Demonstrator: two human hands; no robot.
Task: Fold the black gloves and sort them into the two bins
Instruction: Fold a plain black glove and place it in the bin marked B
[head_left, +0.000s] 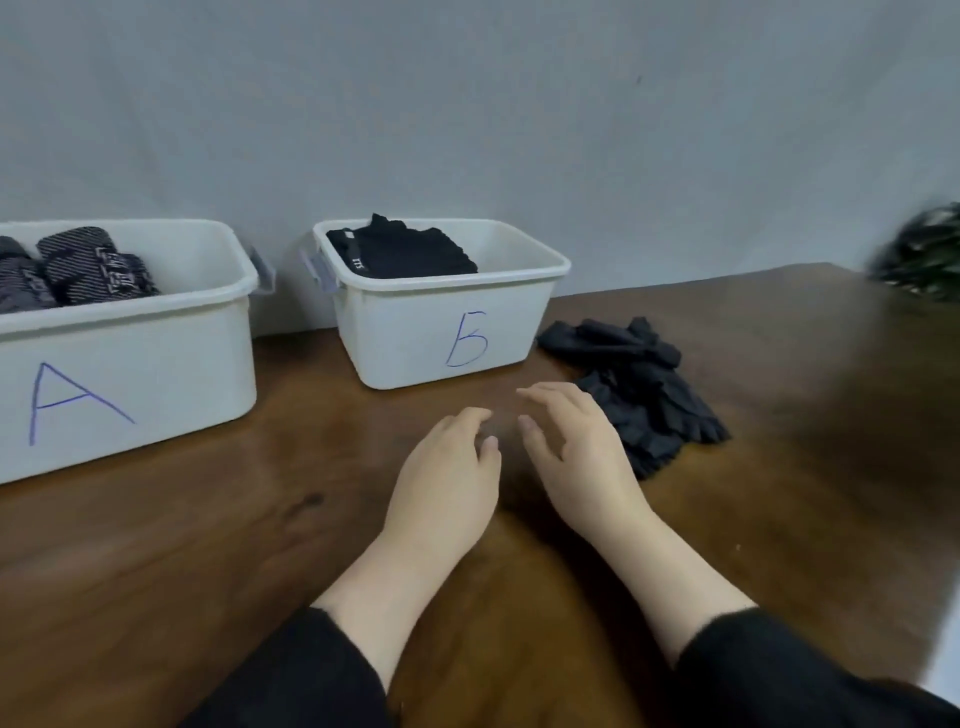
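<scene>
I see both hands empty over the worktop (156, 545): left hand (447, 473) and right hand (576, 447), each grip released. Loose black gloves (639, 384) beside bin B (441, 332); bin A (130, 364) left

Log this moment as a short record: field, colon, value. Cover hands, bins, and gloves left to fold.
left hand: empty, fingers relaxed, over the table
right hand: empty, fingers relaxed, beside the loose gloves
loose gloves: black pile on table, right of bin B
bin A: white, holds folded patterned dark items
bin B: white, holds folded black items
</scene>
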